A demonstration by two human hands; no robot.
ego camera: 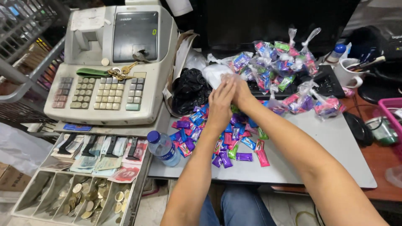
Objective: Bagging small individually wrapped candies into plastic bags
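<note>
Nearest us, loose wrapped candies (224, 140) lie heaped on the grey board (331, 146), partly hidden by our forearms; beyond, our left hand (220, 100) and right hand (239, 90) pinch a clear plastic bag (215, 73), its contents unclear; filled candy bags (284, 62) sit farther right

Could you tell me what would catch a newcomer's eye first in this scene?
The bright loose candies heaped mid-table, under the left hand and right hand, which meet on a clear bag. Behind sit tied candy bags. At left, a cash register stands above its open drawer of notes and coins.
</note>
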